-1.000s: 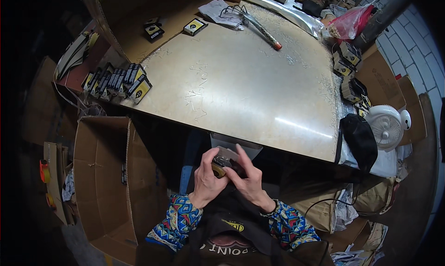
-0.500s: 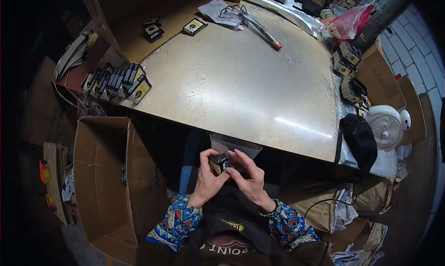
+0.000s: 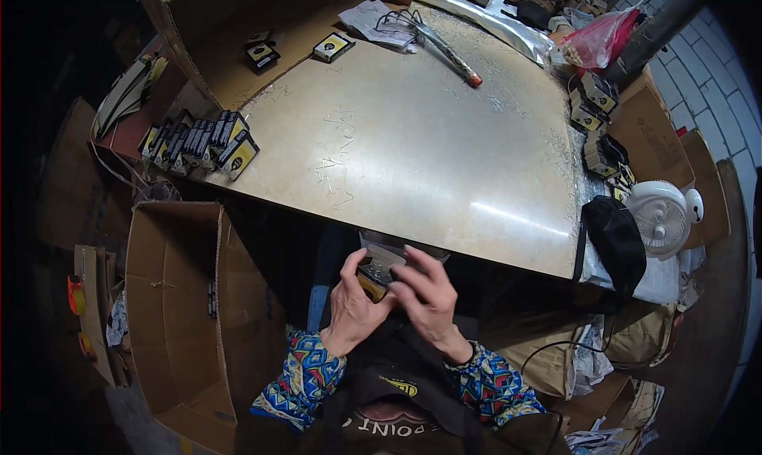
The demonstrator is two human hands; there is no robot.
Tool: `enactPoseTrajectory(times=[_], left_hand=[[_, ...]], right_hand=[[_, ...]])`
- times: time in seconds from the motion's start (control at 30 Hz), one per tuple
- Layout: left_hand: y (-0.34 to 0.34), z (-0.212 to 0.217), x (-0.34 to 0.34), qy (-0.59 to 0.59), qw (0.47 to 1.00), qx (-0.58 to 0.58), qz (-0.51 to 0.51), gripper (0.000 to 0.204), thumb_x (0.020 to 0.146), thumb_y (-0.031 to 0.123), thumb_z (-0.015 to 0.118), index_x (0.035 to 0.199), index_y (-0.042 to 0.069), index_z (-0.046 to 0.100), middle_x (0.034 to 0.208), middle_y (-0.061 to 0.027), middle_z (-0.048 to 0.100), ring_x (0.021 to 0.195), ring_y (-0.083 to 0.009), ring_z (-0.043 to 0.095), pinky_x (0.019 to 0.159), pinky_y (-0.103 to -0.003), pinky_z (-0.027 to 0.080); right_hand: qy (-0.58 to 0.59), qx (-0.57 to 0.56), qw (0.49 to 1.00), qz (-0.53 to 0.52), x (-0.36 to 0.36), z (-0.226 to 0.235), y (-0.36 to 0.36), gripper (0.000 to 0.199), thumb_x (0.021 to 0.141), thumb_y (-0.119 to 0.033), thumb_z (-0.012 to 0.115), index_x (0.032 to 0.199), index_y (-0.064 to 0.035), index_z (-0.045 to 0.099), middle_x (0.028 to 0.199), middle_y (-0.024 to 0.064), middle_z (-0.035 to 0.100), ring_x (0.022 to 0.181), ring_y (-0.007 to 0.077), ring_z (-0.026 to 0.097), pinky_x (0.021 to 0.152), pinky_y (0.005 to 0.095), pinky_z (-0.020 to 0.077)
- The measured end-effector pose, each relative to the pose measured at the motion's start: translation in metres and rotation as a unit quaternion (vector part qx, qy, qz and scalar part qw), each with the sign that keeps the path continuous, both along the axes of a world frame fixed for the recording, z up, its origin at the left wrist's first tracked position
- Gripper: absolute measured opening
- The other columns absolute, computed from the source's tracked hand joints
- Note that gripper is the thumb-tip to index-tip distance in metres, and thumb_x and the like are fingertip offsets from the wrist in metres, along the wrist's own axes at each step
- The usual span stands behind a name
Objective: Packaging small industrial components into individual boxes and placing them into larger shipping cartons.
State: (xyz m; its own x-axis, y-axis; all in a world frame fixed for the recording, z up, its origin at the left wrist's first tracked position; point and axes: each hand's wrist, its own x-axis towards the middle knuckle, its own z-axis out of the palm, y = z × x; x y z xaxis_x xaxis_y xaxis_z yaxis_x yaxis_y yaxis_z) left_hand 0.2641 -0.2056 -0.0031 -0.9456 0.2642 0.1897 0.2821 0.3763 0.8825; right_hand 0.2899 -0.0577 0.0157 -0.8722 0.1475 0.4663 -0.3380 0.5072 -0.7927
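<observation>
My left hand [image 3: 354, 308] is closed around a small black-and-yellow box [image 3: 373, 287] in front of my body, just below the table's near edge. The box's top is open with a pale flap raised, and something shiny and greyish shows inside, too small to name. Beside the box's right side is my right hand [image 3: 429, 300], its fingers bent but apart, slightly blurred. Its thumb is close to the box; I cannot tell whether it touches. Under the table edge, behind the box, a pale tray-like surface [image 3: 432, 261] is partly hidden by my hands.
Thin wire-like bits lie on the table [image 3: 429, 161]. Similar boxes [image 3: 198, 142] stand in rows at its left edge. A large carton [image 3: 176, 296] stands open below them. At the right are a black pouch [image 3: 615, 245], a white fan [image 3: 660, 217] and more boxes [image 3: 591, 106].
My right hand's fingers have lifted and spread away from the box's top. The open top and its shiny contents show more now. My left hand keeps its hold.
</observation>
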Motion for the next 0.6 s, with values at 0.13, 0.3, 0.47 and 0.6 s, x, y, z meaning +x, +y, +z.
enactPoseTrajectory(times=[0.13,0.3,0.47,0.6], left_hand=[[0.002,0.005,-0.006,0.133,0.988,-0.077,-0.015,0.069,0.076,0.009,0.075,0.129,0.007,0.031,0.105,-0.0241,0.06,0.093,-0.0431,0.064,0.079,-0.044,0.053],[0.007,0.006,-0.002,0.019,0.997,-0.067,0.044,0.059,0.076,0.013,0.074,0.123,0.003,0.041,0.108,-0.0228,0.059,0.094,-0.0443,0.062,0.074,-0.047,0.052],[0.011,0.014,-0.001,-0.001,0.995,-0.085,0.06,0.061,0.076,0.012,0.074,0.127,0.003,0.041,0.103,-0.0221,0.06,0.091,-0.0432,0.062,0.073,-0.047,0.051],[0.007,0.01,-0.005,0.053,0.993,-0.098,0.042,0.065,0.074,0.009,0.073,0.13,0.002,0.039,0.102,-0.0233,0.06,0.089,-0.0427,0.061,0.075,-0.046,0.051]], right_hand=[[-0.09,-0.055,0.993,0.057,0.005,-0.003,-0.007,0.029,0.08,-0.001,0.074,0.108,0.0009,0.07,0.113,0.0185,0.067,0.091,0.0241,0.069,0.078,0.0284,0.0548],[-0.058,-0.094,0.993,0.04,0.004,-0.002,-0.01,0.028,0.084,0.0,0.071,0.112,0.0012,0.069,0.118,0.0195,0.067,0.099,0.0221,0.069,0.081,0.0264,0.055],[-0.119,-0.167,0.979,0.007,0.007,0.002,-0.017,0.029,0.084,0.001,0.07,0.114,0.0027,0.068,0.107,0.0158,0.071,0.091,0.016,0.07,0.078,0.0249,0.0551],[-0.118,-0.138,0.983,-0.002,-0.001,0.016,-0.014,0.028,0.085,-0.003,0.071,0.112,0.0021,0.068,0.093,0.0141,0.073,0.075,0.0119,0.068,0.066,0.0237,0.0538]])
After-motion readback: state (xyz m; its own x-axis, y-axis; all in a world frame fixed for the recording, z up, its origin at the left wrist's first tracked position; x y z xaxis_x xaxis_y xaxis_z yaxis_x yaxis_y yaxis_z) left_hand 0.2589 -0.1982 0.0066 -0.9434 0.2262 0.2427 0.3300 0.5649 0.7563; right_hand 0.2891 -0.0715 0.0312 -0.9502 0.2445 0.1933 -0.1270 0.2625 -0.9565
